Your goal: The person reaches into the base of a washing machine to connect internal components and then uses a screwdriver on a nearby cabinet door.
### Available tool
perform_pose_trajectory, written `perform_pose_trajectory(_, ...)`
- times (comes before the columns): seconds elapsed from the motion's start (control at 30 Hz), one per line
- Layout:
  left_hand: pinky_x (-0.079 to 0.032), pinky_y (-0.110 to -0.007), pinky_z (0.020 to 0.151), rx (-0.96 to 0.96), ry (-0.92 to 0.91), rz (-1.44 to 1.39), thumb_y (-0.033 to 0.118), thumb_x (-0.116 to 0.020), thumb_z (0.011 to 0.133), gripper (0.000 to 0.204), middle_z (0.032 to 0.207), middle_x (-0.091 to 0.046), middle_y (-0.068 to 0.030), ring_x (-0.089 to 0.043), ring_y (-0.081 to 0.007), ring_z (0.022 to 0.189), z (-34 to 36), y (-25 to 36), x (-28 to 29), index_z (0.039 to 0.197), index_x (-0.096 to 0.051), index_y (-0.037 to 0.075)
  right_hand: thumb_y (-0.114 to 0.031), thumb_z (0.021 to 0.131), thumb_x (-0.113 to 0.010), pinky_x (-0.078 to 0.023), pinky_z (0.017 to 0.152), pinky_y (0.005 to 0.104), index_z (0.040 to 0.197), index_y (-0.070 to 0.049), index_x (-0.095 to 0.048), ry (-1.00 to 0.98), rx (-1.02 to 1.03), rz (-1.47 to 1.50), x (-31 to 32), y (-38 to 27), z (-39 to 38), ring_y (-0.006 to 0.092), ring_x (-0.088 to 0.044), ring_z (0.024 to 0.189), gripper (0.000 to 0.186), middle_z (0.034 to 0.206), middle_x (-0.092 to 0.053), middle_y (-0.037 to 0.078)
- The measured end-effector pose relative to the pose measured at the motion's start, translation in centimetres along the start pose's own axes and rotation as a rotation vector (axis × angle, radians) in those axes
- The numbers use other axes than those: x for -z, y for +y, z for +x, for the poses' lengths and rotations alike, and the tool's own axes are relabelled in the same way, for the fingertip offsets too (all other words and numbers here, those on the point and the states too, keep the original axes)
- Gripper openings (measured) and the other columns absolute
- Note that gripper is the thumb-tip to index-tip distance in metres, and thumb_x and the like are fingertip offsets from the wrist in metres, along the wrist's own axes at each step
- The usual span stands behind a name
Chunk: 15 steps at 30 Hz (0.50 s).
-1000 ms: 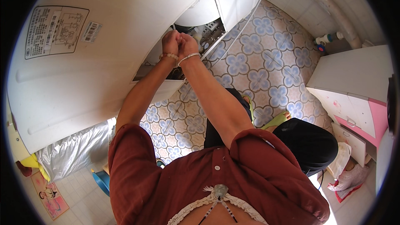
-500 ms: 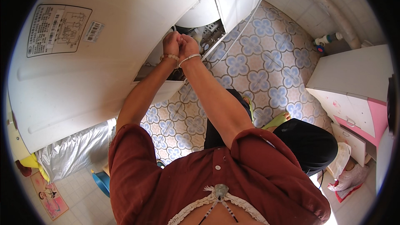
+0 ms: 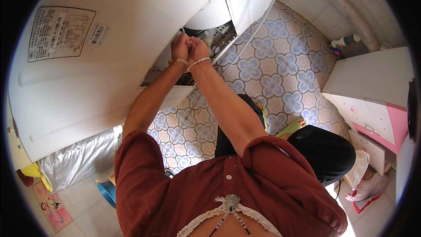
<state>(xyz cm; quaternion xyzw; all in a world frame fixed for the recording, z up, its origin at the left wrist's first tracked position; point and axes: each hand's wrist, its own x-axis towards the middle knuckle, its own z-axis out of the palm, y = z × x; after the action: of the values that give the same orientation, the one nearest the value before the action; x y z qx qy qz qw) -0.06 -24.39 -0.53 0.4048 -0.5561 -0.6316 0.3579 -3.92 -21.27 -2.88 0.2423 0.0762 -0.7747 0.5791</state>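
A white appliance (image 3: pixel 74 92) fills the left, with a diagram label (image 3: pixel 61 33) and an open rectangular access panel. Inside the opening are a white curved drum (image 3: pixel 206 11) and metal fittings (image 3: pixel 221 35). My left hand (image 3: pixel 180 46) and my right hand (image 3: pixel 197 49) are pressed together at the opening, both with fingers curled closed. What they grip is hidden behind the fingers. A beaded bracelet circles my left wrist; a white bangle circles my right.
Patterned floor tiles (image 3: pixel 276 83) lie below, with my black-trousered knee (image 3: pixel 320 149). At right stand a white-and-pink cabinet (image 3: pixel 364 74) and a wall pipe (image 3: pixel 359 17). A pale cord (image 3: pixel 254 30) crosses diagonally. Silver sheeting (image 3: pixel 79 153) and a blue basin (image 3: pixel 107 191) sit lower left.
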Motion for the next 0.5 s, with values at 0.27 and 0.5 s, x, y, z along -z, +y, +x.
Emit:
perform_pose_trajectory(0.27, -0.022, -0.023, 0.04, -0.132, 0.021, 0.139, 0.014, -0.042, 0.079, 0.032, 0.047, -0.028, 0.0011, -0.027, -0.0082, 0.043, 0.7, -1.4, 0.9, 0.05, -0.03, 0.01, -0.01, 0.073, -0.05, -0.042, 0.051, 0.0255, 0.058, -0.009, -0.048, 0.028, 0.075, -0.065, -0.3, 0.4, -0.7, 0.0154, -0.049, 0.051, 0.015, 0.056, -0.051, 0.003)
perform_pose_trajectory(0.5, -0.022, -0.023, 0.04, -0.013, 0.017, 0.005, 0.013, -0.042, 0.077, 0.03, 0.048, -0.029, 0.0013, -0.027, -0.0082, 0.043, 0.1, -0.1, -0.2, 0.051, -0.031, 0.01, -0.009, 0.073, -0.051, -0.041, 0.049, 0.0252, 0.058, -0.009, -0.047, 0.0, 0.004, 0.025, 0.3, 0.3, 0.6, 0.0146, -0.048, 0.051, 0.015, 0.057, -0.051, 0.002)
